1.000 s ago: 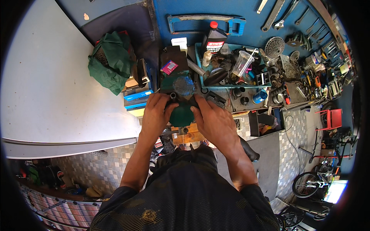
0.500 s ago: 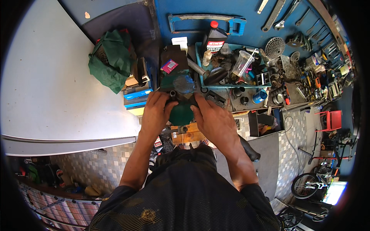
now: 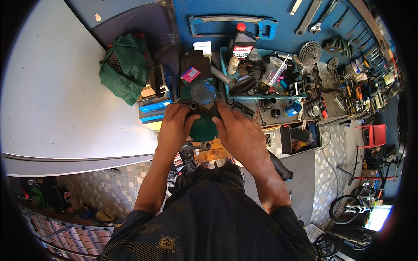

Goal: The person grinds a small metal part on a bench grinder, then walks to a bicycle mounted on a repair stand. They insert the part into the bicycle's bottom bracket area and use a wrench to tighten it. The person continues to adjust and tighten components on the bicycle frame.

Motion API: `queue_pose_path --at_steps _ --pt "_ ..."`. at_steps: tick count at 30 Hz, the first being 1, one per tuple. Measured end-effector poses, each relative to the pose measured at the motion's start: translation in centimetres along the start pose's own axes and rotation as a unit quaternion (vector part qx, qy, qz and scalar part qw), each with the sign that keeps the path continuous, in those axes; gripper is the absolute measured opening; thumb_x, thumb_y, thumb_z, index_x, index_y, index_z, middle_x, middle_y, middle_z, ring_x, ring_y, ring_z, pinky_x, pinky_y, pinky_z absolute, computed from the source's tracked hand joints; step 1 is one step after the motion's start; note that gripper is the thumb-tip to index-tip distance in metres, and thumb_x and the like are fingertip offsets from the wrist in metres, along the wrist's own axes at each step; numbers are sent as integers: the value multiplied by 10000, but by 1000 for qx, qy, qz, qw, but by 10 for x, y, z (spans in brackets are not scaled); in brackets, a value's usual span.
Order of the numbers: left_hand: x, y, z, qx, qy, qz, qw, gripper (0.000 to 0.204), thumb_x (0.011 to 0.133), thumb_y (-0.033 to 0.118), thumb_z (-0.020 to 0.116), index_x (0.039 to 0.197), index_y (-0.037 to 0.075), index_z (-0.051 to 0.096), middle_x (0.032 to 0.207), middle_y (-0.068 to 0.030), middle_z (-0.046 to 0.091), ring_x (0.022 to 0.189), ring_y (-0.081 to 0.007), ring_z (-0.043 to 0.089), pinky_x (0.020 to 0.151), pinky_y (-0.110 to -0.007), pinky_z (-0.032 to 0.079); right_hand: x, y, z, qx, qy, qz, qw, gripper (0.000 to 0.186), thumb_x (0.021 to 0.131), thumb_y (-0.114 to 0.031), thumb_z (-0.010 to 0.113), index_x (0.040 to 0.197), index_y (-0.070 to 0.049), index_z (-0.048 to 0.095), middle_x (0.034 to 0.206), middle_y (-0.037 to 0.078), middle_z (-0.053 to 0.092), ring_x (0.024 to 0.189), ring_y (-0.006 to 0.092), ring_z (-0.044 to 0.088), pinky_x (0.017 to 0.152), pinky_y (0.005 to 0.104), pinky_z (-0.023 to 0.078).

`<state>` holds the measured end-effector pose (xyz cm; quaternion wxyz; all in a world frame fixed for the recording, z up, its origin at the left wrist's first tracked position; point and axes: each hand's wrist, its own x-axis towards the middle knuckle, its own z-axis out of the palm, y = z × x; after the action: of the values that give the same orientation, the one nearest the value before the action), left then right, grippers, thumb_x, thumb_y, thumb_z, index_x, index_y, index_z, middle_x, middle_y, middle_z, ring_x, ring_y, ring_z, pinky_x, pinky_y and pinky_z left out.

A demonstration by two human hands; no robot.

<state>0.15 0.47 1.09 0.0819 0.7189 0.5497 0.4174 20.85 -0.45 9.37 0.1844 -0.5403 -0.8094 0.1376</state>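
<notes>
In front of me stands a green bench vise (image 3: 203,127), its rounded flat top scuffed to grey and blue behind my hands. My left hand (image 3: 173,126) is closed at the vise's left side, with fingers and thumb around a short dark tube (image 3: 193,106) whose round open end faces up. Across from it, my right hand (image 3: 239,128) is closed at the right side of the jaws. Its thumb points inward over the vise, and its fingers hide most of a dark piece there that I cannot make out. A small gap separates the two thumbs.
A teal tray (image 3: 261,96) full of parts, with a black bottle (image 3: 241,43), stands behind on the right. Blue boxes (image 3: 153,106) and a green cloth (image 3: 124,67) are at the left, beside a large white panel (image 3: 78,95). A hacksaw (image 3: 233,21) hangs on the wall.
My right hand has shifted slightly to the left, toward my left hand. The left hand keeps nearly the same place and grip.
</notes>
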Motion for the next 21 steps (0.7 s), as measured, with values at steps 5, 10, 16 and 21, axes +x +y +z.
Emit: queue_pose_path --at_steps 5,10,16,21 --pt "1 1 -1 2 -6 2 1000 249 817 76 833 989 -36 692 1001 -165 676 980 -385 635 858 -468 522 -1 0 6 14 -10 35 999 402 1048 -284 599 1398 -88 580 957 181 732 829 438 724 710 537 581" --pt "3 2 -3 5 -15 7 1000 237 829 83 821 983 -39 688 991 -167 676 972 -387 634 855 -469 522 1 -1 -2 3 6 14 1000 403 1058 -290 578 1388 -59 580 956 189 729 785 428 732 674 517 593" --pt "4 3 -5 6 -27 0 1000 233 832 83 818 980 -40 686 990 -170 677 964 -390 632 849 -468 523 -4 0 -11 4 60 3 998 407 1063 -296 565 1385 -47 576 933 183 720 751 418 736 652 500 598" --pt "4 4 -4 12 -25 -4 1000 228 832 80 814 980 -37 687 996 -171 676 972 -392 633 849 -469 526 0 1 1 -20 -12 -4 1000 421 1064 -294 561 1389 -28 569 944 187 724 752 417 738 663 500 602"
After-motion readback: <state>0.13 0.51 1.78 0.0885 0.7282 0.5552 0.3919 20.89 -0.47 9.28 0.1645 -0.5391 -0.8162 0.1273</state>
